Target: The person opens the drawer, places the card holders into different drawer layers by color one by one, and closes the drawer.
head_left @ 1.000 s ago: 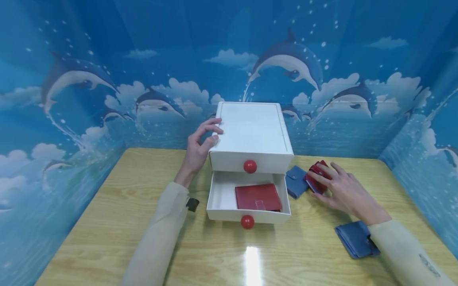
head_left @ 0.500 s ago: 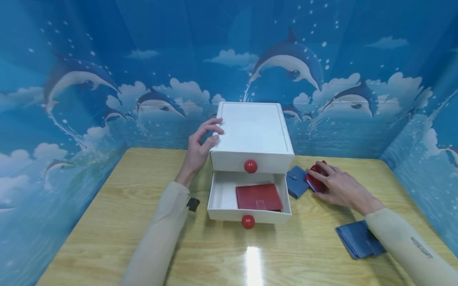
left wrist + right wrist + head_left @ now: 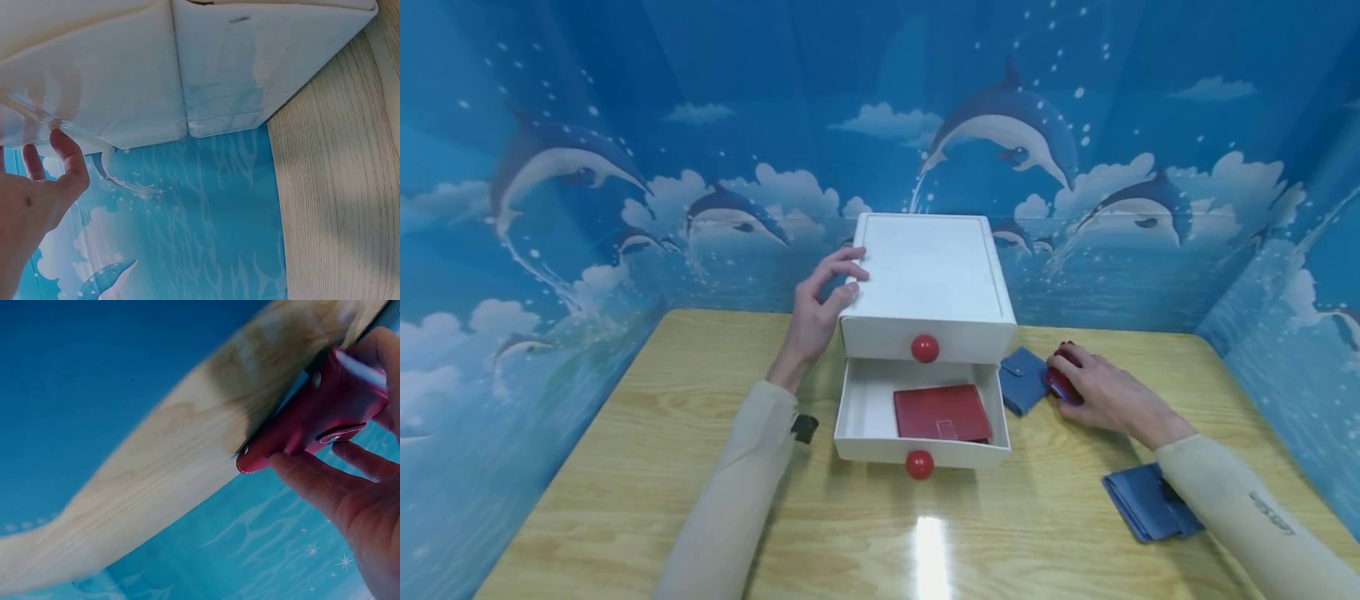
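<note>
My right hand (image 3: 1108,396) grips a small red leather wallet (image 3: 312,415) with a snap flap, fingers and thumb on opposite sides of it in the right wrist view. Against its left side lies a blue snap wallet (image 3: 1022,382), beside the white two-drawer cabinet (image 3: 932,262). At the cabinet's upper left edge rests my left hand (image 3: 818,304), fingertips on the top; the left wrist view has its fingers (image 3: 70,156) against the side wall. The pulled-out lower drawer (image 3: 865,408) holds a larger red wallet (image 3: 942,412) lying flat.
A blue folded wallet (image 3: 1150,500) lies on the wooden table (image 3: 625,475), partly under my right sleeve (image 3: 1232,492). Red knobs stick out from the shut upper drawer (image 3: 880,340) and the lower one. A dolphin-print backdrop (image 3: 820,108) surrounds the table.
My right hand has moved slightly left and closed its fingers round the small red wallet, tilting it and shifting it slightly from the blue snap wallet. The left hand stays put.
</note>
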The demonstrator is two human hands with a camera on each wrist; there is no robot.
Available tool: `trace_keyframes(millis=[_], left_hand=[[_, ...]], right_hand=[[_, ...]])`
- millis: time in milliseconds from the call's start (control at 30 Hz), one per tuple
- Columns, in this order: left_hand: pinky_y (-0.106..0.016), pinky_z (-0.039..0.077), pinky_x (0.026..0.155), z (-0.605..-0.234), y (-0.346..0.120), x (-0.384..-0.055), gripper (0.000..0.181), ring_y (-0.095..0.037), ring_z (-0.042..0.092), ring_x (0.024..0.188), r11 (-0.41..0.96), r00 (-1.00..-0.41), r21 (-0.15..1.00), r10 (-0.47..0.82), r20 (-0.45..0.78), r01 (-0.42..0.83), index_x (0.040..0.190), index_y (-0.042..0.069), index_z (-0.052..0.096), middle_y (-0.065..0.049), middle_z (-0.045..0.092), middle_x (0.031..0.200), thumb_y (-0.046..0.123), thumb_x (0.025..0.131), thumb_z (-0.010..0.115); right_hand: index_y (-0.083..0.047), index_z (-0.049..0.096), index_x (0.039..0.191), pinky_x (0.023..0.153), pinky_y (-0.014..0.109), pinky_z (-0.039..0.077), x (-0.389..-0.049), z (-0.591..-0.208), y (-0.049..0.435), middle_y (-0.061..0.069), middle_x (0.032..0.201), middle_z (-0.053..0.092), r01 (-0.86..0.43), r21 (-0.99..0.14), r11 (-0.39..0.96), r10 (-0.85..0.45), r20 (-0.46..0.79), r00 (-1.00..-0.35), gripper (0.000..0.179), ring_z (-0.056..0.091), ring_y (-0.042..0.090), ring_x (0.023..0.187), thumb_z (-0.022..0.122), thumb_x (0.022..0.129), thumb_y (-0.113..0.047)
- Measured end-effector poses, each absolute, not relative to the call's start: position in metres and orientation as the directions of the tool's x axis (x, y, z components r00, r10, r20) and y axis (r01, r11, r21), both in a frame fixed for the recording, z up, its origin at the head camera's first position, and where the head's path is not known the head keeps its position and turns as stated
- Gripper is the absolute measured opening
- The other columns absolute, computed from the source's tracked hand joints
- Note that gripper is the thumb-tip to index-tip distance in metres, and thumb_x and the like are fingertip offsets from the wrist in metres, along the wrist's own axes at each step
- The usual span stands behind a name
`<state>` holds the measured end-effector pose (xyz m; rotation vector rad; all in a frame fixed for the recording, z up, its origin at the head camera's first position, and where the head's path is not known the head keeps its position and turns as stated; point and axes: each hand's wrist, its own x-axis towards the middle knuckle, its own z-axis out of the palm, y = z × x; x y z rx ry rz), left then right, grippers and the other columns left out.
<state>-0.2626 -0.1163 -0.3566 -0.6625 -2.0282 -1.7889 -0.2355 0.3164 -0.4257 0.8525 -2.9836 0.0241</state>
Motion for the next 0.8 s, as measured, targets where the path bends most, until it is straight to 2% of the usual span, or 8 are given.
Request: trace_keyframes(millis=[200,367,567,800], left_hand=[[-0.053,0.022,0.127,-0.356,-0.116,-0.263,0.027,-0.023,0.035,0.154,0.096,-0.831,0.826,0.108,0.546,0.555,0.112,0.002,0.068,-0.005,0.057,0.15,0.021,0.1,0.054],[-0.054,0.021,0.127,-0.356,-0.116,-0.262,0.026,-0.028,0.034,0.154,0.11,-0.836,0.829,0.105,0.539,0.548,0.113,0.004,0.069,-0.003,0.057,0.15,0.022,0.1,0.054],[-0.054,0.021,0.127,-0.357,-0.116,-0.262,0.027,-0.026,0.034,0.154,0.106,-0.833,0.827,0.105,0.543,0.552,0.113,0.003,0.068,-0.004,0.057,0.15,0.021,0.1,0.054],[-0.057,0.021,0.126,-0.358,-0.116,-0.263,0.027,-0.034,0.033,0.154,0.099,-0.823,0.818,0.107,0.558,0.567,0.112,0.003,0.068,-0.006,0.056,0.15,0.021,0.1,0.053]], right_hand=[[-0.002,0.057,0.139,0.082,0.062,0.057,-0.231,-0.422,0.315,0.034,0.139,0.052,-0.504,0.007,0.864,-0.504,0.042,-0.863,0.055,0.062,0.053,0.112,0.067,0.085,-0.01],[-0.002,0.06,0.138,0.077,0.061,0.058,-0.226,-0.418,0.316,0.031,0.128,0.06,-0.473,0.087,0.877,-0.479,0.092,-0.873,0.052,0.067,0.047,0.098,0.072,0.088,-0.009],[-0.005,0.067,0.129,0.066,0.058,0.055,-0.22,-0.416,0.321,0.022,0.111,0.068,-0.471,0.214,0.856,-0.513,0.237,-0.825,0.043,0.066,0.041,0.086,0.076,0.087,-0.009],[-0.007,0.066,0.108,0.055,0.053,0.048,-0.217,-0.415,0.327,0.018,0.094,0.065,-0.436,0.264,0.861,-0.509,0.402,-0.761,0.028,0.06,0.04,0.08,0.078,0.083,-0.003]])
